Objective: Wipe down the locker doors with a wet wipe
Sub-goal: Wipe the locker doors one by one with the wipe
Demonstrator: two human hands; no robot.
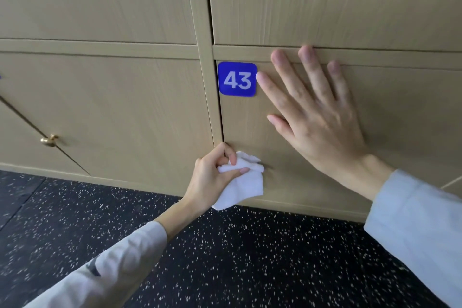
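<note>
Fingers (231,157) of the left hand (215,177) pinch the wet wipe (246,182) at the door's (400,112) seven o'clock edge, right hand (317,117) splayed flat, likely bracing it shut.

The wet wipe (241,182) hides the handle of locker door 43 (312,170). The frame's right edge cuts that door off.

The number plate (237,79) sits at frame centre, the right hand (317,117) beside it rightward, the left hand (212,177) and wipe (243,182) below, the knob (50,140) far left.
</note>
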